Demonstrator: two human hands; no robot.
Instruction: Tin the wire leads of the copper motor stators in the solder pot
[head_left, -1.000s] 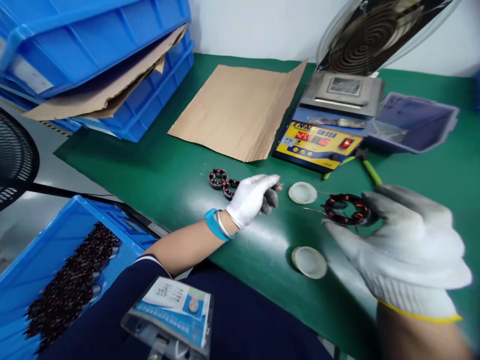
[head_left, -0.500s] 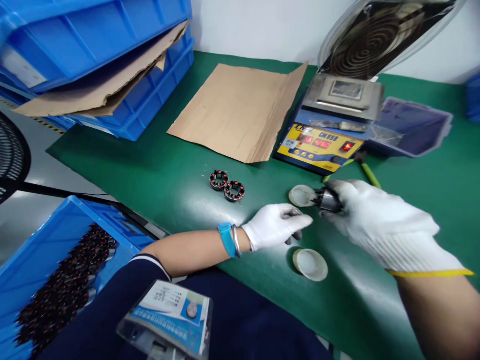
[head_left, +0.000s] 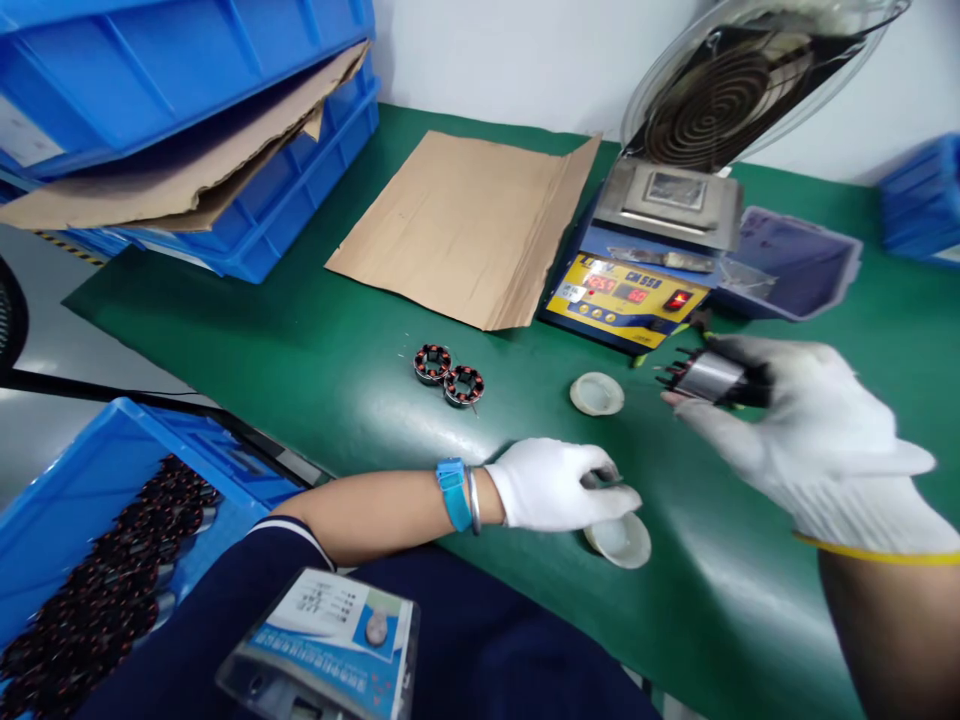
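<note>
Nearby, two stators, solder pot, cardboard

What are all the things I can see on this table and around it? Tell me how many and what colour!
wound coil: 1, silver and dark, in the right hand
white dishes: 2, one mid-mat, one under the left hand
copper coils: 2, on the green mat
cardboard sheet: 1, brown, rear
heater unit: 1, blue and yellow
blue bins: stacked, far left
bin of coils: 1, blue, near left
fan: 1, rear
left hand: white glove
right hand: white glove
</note>
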